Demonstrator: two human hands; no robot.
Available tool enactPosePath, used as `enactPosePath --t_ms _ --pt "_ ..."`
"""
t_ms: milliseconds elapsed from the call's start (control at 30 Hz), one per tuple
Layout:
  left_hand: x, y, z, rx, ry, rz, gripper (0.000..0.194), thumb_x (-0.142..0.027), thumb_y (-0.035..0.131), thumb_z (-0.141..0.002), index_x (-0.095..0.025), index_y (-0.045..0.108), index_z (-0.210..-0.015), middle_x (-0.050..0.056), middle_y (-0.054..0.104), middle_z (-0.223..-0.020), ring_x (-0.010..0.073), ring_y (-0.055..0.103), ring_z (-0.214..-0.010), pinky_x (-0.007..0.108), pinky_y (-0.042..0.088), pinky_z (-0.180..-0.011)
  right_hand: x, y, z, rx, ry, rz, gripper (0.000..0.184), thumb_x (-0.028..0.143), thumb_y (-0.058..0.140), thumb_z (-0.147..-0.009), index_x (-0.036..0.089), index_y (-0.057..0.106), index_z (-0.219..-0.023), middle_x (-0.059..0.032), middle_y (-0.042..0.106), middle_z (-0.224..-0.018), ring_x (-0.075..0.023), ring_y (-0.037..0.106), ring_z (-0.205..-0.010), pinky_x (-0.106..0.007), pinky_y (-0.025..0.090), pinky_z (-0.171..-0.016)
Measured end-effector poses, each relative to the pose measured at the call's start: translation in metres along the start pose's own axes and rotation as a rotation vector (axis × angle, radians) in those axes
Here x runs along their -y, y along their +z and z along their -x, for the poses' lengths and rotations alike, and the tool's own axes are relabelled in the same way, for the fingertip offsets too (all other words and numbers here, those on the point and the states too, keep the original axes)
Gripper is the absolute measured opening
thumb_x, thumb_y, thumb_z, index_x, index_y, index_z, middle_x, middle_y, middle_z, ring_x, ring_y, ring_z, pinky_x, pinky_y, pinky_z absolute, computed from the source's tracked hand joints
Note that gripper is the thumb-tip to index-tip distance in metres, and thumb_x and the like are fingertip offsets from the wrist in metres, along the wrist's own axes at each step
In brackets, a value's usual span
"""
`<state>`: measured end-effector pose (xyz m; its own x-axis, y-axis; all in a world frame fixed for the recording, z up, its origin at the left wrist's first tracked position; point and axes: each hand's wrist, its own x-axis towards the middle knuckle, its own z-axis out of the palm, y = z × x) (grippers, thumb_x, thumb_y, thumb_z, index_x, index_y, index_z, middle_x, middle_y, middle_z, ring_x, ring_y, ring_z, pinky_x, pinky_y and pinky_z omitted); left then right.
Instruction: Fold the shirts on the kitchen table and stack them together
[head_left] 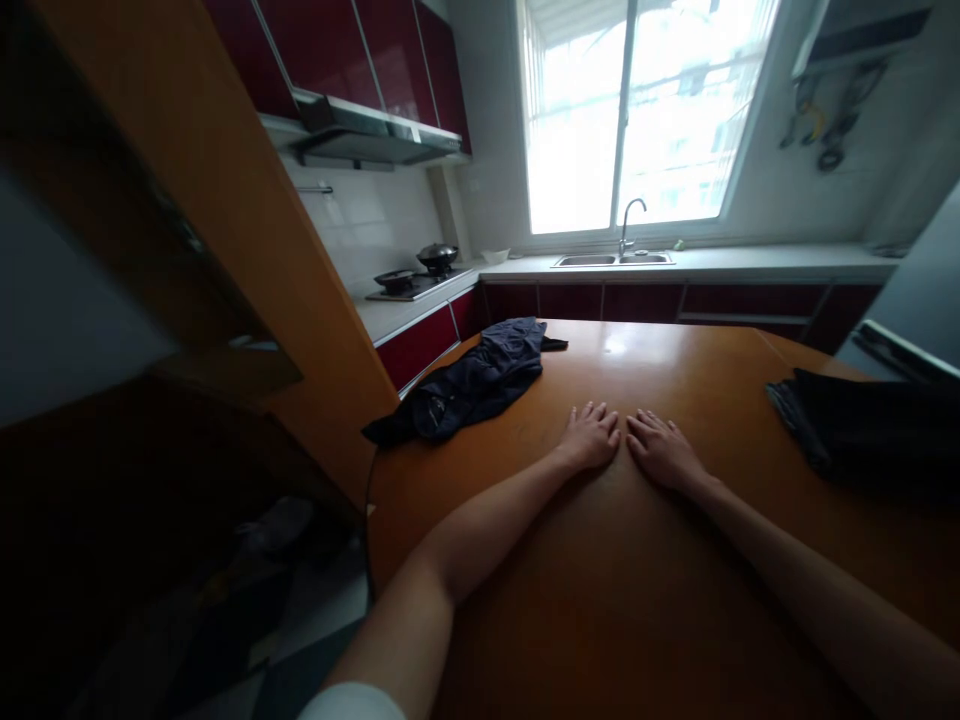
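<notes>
My left hand (591,438) lies flat, palm down, on the wooden table (570,590), fingers stretched out and nothing in it. Close beside it, a small gap apart, my right hand (661,450) rests the same way, open and bare. A dark navy garment (487,375), loosely crumpled, lies on the table's left side, beyond my left hand. On the right side of the table sits a folded dark cloth (877,425), perhaps clothing; its exact kind I cannot make out. Neither hand touches the cloth items.
Behind the table runs a white counter (765,262) with a sink (592,261) and faucet (626,225). A wok with a lid (437,255) and a pan (395,279) stand on the stove at left. An orange wooden post (247,220) rises near the table's left edge.
</notes>
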<state>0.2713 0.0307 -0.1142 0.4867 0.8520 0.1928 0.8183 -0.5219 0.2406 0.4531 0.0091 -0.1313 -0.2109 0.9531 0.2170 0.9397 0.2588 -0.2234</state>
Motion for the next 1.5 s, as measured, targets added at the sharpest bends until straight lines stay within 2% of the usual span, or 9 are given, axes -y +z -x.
enactPosePath --t_ms 167,333,467,567,700,833,1000,1200,1500 --pt "0.0 0.0 0.003 -0.005 0.03 0.003 0.051 -0.042 0.035 -0.102 -0.019 0.051 -0.144 0.014 0.04 -0.158 0.0353 0.034 -0.147 0.061 0.024 -0.118 -0.004 0.001 0.002 -0.015 -0.028 0.02 0.051 0.039 0.036 -0.1 0.017 0.056 -0.142 -0.0157 0.045 -0.156 -0.0297 0.038 -0.146 -0.053 0.03 -0.117" --pt "-0.001 0.0 0.006 0.012 0.02 0.004 0.05 -0.043 0.036 -0.102 -0.024 0.05 -0.145 0.01 0.039 -0.159 0.032 0.032 -0.148 0.058 0.024 -0.12 -0.007 0.002 0.002 -0.017 -0.045 0.02 0.051 0.038 0.037 -0.1 0.018 0.056 -0.142 -0.0148 0.045 -0.156 -0.0296 0.037 -0.146 -0.052 0.031 -0.117" --pt "0.003 -0.006 0.002 -0.013 -0.023 0.0 0.043 -0.043 0.042 -0.099 -0.027 0.058 -0.136 0.006 0.048 -0.154 0.0268 0.038 -0.145 0.051 0.027 -0.12 -0.009 0.003 0.003 -0.031 -0.048 -0.003 0.049 0.039 0.039 -0.099 0.02 0.059 -0.139 -0.014 0.047 -0.154 -0.0299 0.039 -0.146 -0.053 0.033 -0.116" --pt "0.021 -0.016 0.0 -0.079 -0.17 -0.03 0.039 -0.034 0.044 -0.097 -0.02 0.064 -0.128 0.012 0.046 -0.153 0.0326 0.034 -0.146 0.058 0.022 -0.12 -0.01 0.003 0.004 -0.046 -0.053 -0.02 0.047 0.038 0.04 -0.098 0.022 0.06 -0.137 -0.0135 0.049 -0.153 -0.0302 0.04 -0.145 -0.054 0.034 -0.115" --pt "0.056 -0.032 0.001 -0.183 -0.542 -0.112 0.042 -0.032 0.049 -0.093 -0.013 0.063 -0.128 0.019 0.033 -0.16 0.0435 0.018 -0.15 0.067 0.014 -0.118 -0.01 0.003 0.005 -0.049 -0.061 -0.012 0.049 0.038 0.038 -0.099 0.02 0.06 -0.138 -0.014 0.047 -0.154 -0.0297 0.04 -0.145 -0.053 0.033 -0.116" --pt "0.077 -0.037 0.004 -0.218 -0.719 -0.133 0.047 -0.038 0.047 -0.094 -0.01 0.061 -0.129 0.023 0.04 -0.154 0.0438 0.031 -0.144 0.064 0.021 -0.115 -0.009 0.002 0.005 -0.054 -0.055 -0.014 0.047 0.038 0.039 -0.098 0.021 0.061 -0.137 -0.0127 0.049 -0.153 -0.0295 0.04 -0.145 -0.052 0.034 -0.116" --pt "0.081 -0.038 0.002 -0.239 -0.719 -0.131 0.047 -0.035 0.045 -0.095 -0.006 0.06 -0.128 0.026 0.053 -0.139 0.0392 0.044 -0.132 0.055 0.031 -0.111 -0.009 0.001 0.005 -0.067 -0.058 -0.034 0.046 0.038 0.041 -0.098 0.022 0.062 -0.135 -0.0125 0.05 -0.152 -0.0305 0.042 -0.144 -0.053 0.034 -0.116" --pt "0.084 -0.039 0.0 -0.248 -0.654 -0.107 0.046 -0.03 0.045 -0.094 -0.001 0.058 -0.127 0.027 0.054 -0.132 0.0368 0.047 -0.13 0.051 0.025 -0.116 -0.01 0.002 0.003 -0.046 -0.062 -0.018 0.048 0.038 0.041 -0.098 0.019 0.061 -0.136 -0.0143 0.048 -0.153 -0.0315 0.042 -0.143 -0.053 0.034 -0.116" --pt "0.032 -0.022 -0.004 -0.196 -0.228 0.001 0.041 -0.031 0.054 -0.092 -0.009 0.06 -0.126 0.017 0.055 -0.133 0.0278 0.055 -0.122 0.035 0.04 -0.111 -0.01 0.001 0.002 -0.038 -0.061 -0.008 0.049 0.039 0.039 -0.098 0.018 0.061 -0.137 -0.0147 0.047 -0.154 -0.0315 0.042 -0.143 -0.052 0.034 -0.116"
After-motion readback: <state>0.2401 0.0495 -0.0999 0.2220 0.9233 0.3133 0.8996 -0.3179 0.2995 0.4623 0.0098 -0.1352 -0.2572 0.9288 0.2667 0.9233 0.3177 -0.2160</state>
